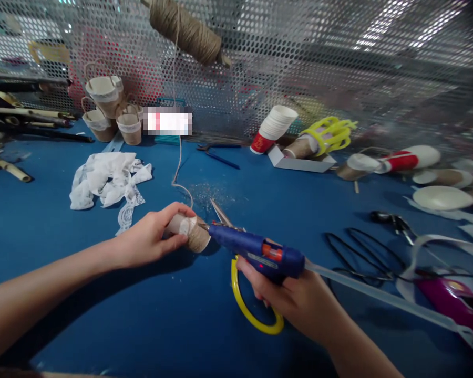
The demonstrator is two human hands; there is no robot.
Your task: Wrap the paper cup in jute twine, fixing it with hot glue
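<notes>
My left hand (152, 236) is closed around a paper cup (197, 237) lying on its side, its lower part wrapped in brown twine. From the cup a strand of twine (180, 163) runs up to a large spool (185, 32) on the mesh. My right hand (287, 294) grips a blue hot glue gun (256, 251), whose nozzle is at the twine-wrapped part of the cup; whether it touches, I cannot tell. A long clear glue stick (382, 294) sticks out of the gun's back. Partly hidden under the gun lie scissors with yellow handles (240, 299).
White lace (106, 181) lies in a heap at left. Finished twine cups with handles (104, 110) stand behind it. Pliers (220, 155), stacked paper cups (274, 128) and a white tray (299, 161) are along the back. Black cords (362, 257) and a purple tool (449, 302) are at right.
</notes>
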